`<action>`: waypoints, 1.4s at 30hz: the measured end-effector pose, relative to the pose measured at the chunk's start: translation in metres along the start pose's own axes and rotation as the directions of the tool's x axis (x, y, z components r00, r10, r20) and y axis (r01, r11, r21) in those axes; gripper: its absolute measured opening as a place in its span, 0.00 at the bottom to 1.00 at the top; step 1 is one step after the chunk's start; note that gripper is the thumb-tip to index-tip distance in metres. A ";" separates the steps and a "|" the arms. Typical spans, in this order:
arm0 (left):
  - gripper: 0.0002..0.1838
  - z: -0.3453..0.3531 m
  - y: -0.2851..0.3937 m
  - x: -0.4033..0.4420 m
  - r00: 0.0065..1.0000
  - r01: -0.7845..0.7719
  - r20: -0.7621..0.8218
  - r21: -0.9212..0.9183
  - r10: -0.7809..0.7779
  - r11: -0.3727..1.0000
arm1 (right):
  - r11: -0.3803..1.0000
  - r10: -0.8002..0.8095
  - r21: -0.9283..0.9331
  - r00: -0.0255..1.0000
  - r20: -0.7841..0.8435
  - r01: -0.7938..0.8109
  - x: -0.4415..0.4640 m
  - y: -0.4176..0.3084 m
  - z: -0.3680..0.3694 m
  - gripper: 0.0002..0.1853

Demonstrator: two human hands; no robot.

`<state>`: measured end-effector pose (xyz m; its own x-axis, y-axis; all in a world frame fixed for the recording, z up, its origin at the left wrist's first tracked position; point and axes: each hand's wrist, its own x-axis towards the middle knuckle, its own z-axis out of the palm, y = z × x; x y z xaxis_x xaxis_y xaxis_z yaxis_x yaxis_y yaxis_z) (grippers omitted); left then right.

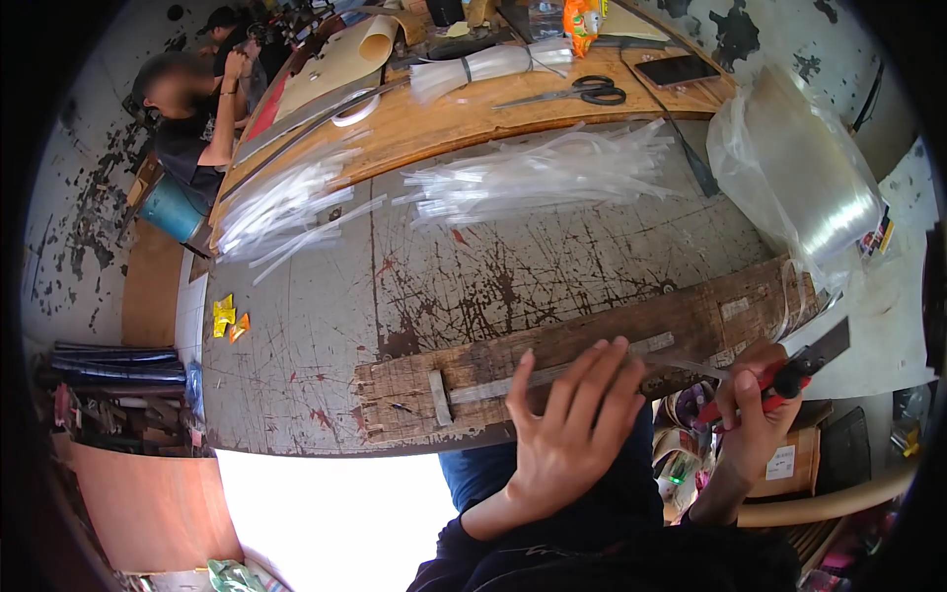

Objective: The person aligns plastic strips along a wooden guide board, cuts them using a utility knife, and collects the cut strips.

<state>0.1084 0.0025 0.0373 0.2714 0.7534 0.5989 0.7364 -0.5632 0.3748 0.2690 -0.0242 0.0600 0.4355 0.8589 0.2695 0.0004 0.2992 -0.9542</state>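
Note:
A clear plastic strip lies along a worn wooden board, its left end near a small metal stop. My left hand rests with spread fingers over the strip and the board's front edge. At the board's right, my right hand is closed round a red-handled cutting tool, whose dark blade points up and right. The strip runs right from under my left hand towards my right hand; whether those fingers also pinch it is unclear.
Loose clear strips lie in piles behind the board. Black scissors and a phone sit on the raised wooden top. A large plastic-wrapped roll stands at right. People are at the far left.

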 end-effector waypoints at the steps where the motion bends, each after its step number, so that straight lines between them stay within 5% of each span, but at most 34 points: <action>1: 0.14 -0.005 -0.003 0.002 0.998 0.061 -0.001 0.026 -0.061 0.998 | 0.996 -0.049 0.073 0.999 0.009 0.048 0.000 -0.003 -0.002 0.05; 12: 0.07 -0.055 -0.044 -0.011 0.981 0.196 -0.031 0.245 -0.194 0.950 | 0.978 -0.149 0.166 0.979 0.138 0.125 0.023 -0.027 0.000 0.10; 20: 0.05 -0.083 -0.060 0.004 0.985 0.165 -0.039 -0.044 -0.167 0.985 | 0.981 -0.076 0.191 0.979 0.187 0.039 0.069 -0.042 0.020 0.08; 24: 0.06 -0.092 -0.072 0.060 0.988 0.076 -0.125 -0.076 -0.085 0.994 | 0.999 0.040 -0.029 0.967 0.251 -0.034 0.122 -0.037 0.030 0.11; 30: 0.17 -0.082 -0.123 0.104 0.993 -0.012 0.115 0.242 -0.016 0.970 | 0.822 0.040 -0.558 0.965 0.259 0.116 0.180 -0.004 0.026 0.13; 32: 0.21 -0.089 -0.121 0.082 0.980 0.078 0.164 0.209 -0.114 0.975 | 0.561 -0.159 -0.636 0.824 0.544 0.529 0.174 0.006 0.008 0.13; 33: 0.20 -0.093 -0.118 0.072 0.975 0.111 0.167 0.196 -0.145 0.974 | 0.561 -0.155 -0.638 0.825 0.544 0.527 0.172 0.005 0.003 0.13; 35: 0.18 -0.097 -0.115 0.047 0.975 0.142 0.147 0.173 -0.168 0.975 | 0.610 0.171 -0.509 0.526 0.833 0.607 0.169 0.003 -0.007 0.17; 40: 0.15 -0.099 -0.114 -0.007 0.966 0.256 -0.006 0.105 -0.257 0.961 | 0.487 0.295 -0.557 0.474 0.830 0.673 0.171 0.025 -0.024 0.18; 42: 0.17 -0.096 -0.128 -0.025 0.909 0.362 -0.237 0.043 -0.343 0.931 | 0.484 0.304 -0.566 0.478 0.824 0.667 0.174 0.029 -0.030 0.18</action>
<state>-0.0520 0.0236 0.0421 -0.1523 0.7979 0.5833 0.8103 -0.2371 0.5359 0.3717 0.1217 0.0753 -0.5333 0.8442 -0.0536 0.8001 0.4829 -0.3559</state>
